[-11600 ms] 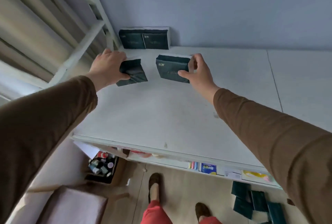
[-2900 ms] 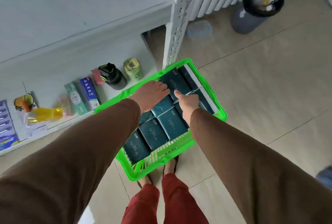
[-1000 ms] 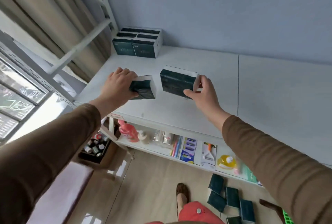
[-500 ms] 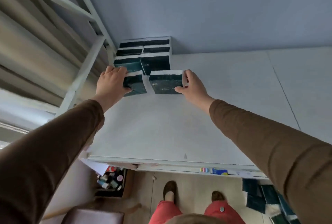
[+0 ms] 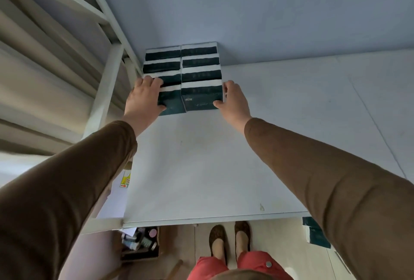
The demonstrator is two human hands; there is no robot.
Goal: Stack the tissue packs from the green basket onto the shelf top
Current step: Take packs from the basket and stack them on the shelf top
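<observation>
On the white shelf top [image 5: 201, 167] we see the stack of dark green tissue packs [image 5: 182, 64] against the wall, in two columns. Our left hand [image 5: 143, 98] grips the front left pack [image 5: 171, 103] and our right hand [image 5: 233, 100] grips the front right pack [image 5: 201, 100], fingers curled around the outer sides. Both packs lie directly ahead of the hands, long axes across us, touching the stack. We judge that letting go comes next.
</observation>
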